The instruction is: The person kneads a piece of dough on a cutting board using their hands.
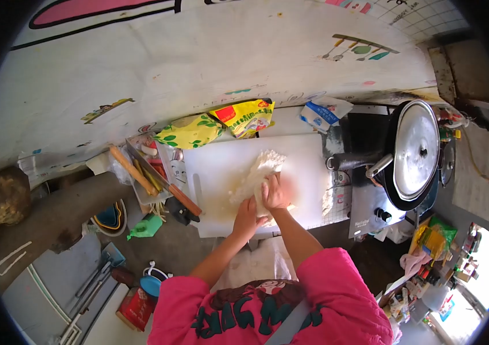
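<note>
A white, floury lump of dough (260, 175) lies in the middle of a white cutting board (221, 164), with loose crumbs at its left edge. My right hand (274, 192) presses down on the dough with its fingers curled into it. Just below and to the left, my left hand (247, 218) grips the near side of the same lump. Both hands are close together, and their fingertips are partly hidden. A blurred, pinkish patch lies right of my right hand, so I cannot make out what is there.
Behind the board lean a yellow-green bag (190, 132) and a yellow packet (247, 118). A knife (182, 198) and rolling pin (132, 168) rest across a container (158, 184) at left. At right, a lidded wok (414, 152) stands on the stove (365, 195).
</note>
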Demonstrator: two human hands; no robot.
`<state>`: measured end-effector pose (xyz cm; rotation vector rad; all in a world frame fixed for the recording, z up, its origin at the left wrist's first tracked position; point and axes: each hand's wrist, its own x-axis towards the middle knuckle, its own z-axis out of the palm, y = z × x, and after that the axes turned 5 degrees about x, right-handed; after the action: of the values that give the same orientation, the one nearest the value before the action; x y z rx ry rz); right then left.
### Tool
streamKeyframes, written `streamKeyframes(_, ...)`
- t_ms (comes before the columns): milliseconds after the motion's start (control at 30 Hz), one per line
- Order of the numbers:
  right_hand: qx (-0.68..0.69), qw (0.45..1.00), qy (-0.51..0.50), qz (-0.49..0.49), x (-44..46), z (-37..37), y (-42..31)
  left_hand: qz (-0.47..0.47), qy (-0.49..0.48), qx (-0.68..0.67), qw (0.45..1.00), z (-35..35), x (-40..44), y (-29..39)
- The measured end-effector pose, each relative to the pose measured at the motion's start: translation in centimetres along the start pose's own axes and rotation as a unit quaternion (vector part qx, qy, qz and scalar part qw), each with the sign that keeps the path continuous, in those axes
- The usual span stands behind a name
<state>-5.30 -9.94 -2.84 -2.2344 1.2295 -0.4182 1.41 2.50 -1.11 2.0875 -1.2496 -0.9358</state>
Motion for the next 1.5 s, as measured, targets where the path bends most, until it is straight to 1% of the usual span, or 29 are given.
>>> streamKeyframes(33,-0.062,0.998,0.002,-0.031,1.0,-1.6,-1.1,0.003,0.005,-0.005,1.000,0.0,-0.1,0.0)
streamKeyframes(167,-0.048,0.999,0.025,-0.005,0.9,-0.7,-0.5,0.011,0.014,0.008,1.000,-0.5,0.0,0.6)
streamKeyframes(267,-0.074,0.996,0.059,0.004,0.8,-0.4,-0.6,0.011,0.019,0.008,1.000,-0.4,0.0,0.5)
streamKeyframes(333,-0.058,0.998,0.023,0.016,0.7,-0.6,-0.5,0.024,0.020,-0.003,1.000,-0.3,0.0,0.3)
streamKeyframes(367,-0.051,0.998,0.004,0.024,0.6,-0.6,-0.3,0.007,-0.019,-0.025,0.999,0.2,0.4,-0.5)
streamKeyframes(433,-0.017,0.997,-0.079,0.021,-0.2,0.3,2.3,-0.026,-0.101,-0.069,0.992,1.6,1.3,-2.9)
streamKeyframes(467,0.000,0.993,-0.120,0.019,-0.6,0.7,3.8,-0.018,-0.040,-0.039,0.998,1.1,1.2,-1.9)
streamKeyframes(500,0.101,0.991,-0.090,-0.017,-1.0,0.5,4.9,-0.010,0.022,-0.011,1.000,0.0,0.9,0.0)
streamKeyframes(533,0.108,0.991,-0.083,-0.017,-1.1,-0.7,4.1,-0.003,0.082,0.017,0.996,-0.8,0.6,1.4)
streamKeyframes(600,0.121,0.990,-0.069,-0.015,-1.5,-3.5,2.6,0.064,0.072,-0.006,0.995,-2.1,1.4,2.6)
streamKeyframes(633,0.139,0.989,-0.012,-0.041,-1.8,-3.9,2.0,0.097,0.066,-0.017,0.993,-2.5,1.6,2.9)
streamKeyframes(733,0.053,0.999,0.003,0.002,-2.9,-5.2,-0.8,0.144,0.028,0.009,0.989,-3.1,0.8,3.2)
streamKeyframes(767,0.070,0.997,0.035,0.005,-3.2,-5.0,-1.5,0.166,0.037,0.013,0.985,-3.2,0.4,3.2)
streamKeyframes(800,0.075,0.995,0.021,0.055,-3.9,-4.3,-1.8,0.187,0.045,0.018,0.981,-3.2,-0.1,3.1)
streamKeyframes(867,-0.027,0.996,0.083,0.003,-5.3,-3.7,-3.8,0.212,0.054,0.033,0.975,-2.9,-1.4,2.6)
streamKeyframes(900,-0.071,0.994,0.079,-0.006,-6.1,-2.4,-3.3,0.217,0.059,0.043,0.973,-2.5,-1.7,2.0)
streamKeyframes(933,-0.063,0.995,0.080,-0.013,-6.1,-2.3,-3.7,0.221,0.063,0.054,0.972,-2.0,-2.0,1.1)
streamKeyframes(1000,-0.049,0.995,0.081,-0.025,-6.2,-2.3,-4.3,0.200,0.049,0.116,0.972,-1.5,-2.7,0.0)
streamKeyframes(1033,-0.090,0.996,0.006,-0.005,-6.3,-2.3,-4.2,0.189,0.042,0.136,0.972,-1.5,-3.0,-0.2)
streamKeyframes(1133,-0.091,0.994,0.055,-0.038,-5.9,-0.8,-3.1,0.156,0.025,0.179,0.971,-1.1,-2.8,-0.5)
streamKeyframes(1233,-0.092,0.992,0.050,-0.067,-4.9,-0.3,-2.3,0.112,0.024,0.220,0.969,-0.2,-2.1,-0.6)
streamKeyframes(1333,-0.098,0.988,0.067,-0.098,-3.7,0.1,-1.4,0.066,0.013,0.246,0.967,0.8,-1.2,-0.3)
streamKeyframes(1433,-0.080,0.996,-0.024,-0.033,-2.5,-0.3,-1.4,0.045,-0.029,0.255,0.965,0.9,-0.4,-0.4)
streamKeyframes(1500,-0.064,0.996,0.012,-0.067,-1.9,-0.3,-1.1,0.036,-0.050,0.247,0.967,0.8,0.1,-0.4)
